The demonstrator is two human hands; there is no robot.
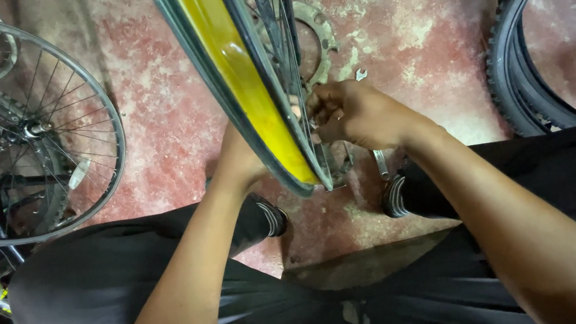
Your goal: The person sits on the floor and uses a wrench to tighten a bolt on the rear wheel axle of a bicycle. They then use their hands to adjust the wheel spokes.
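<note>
We see our right hand (357, 114) pinching spokes at the yellow-taped wheel rim (246, 82); our left hand (236, 161) is half hidden behind it, grip unclear. Two wheels (80, 83) crowd the red floor (158, 104).

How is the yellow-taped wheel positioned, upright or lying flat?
Upright: the wheel stands on edge between both hands, left hand, right hand.

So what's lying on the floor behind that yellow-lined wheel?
A toothed sprocket ring and a spanner show on the red floor past the wheel. The rim and right hand cover the rest; the left hand is mostly hidden behind it.
</note>
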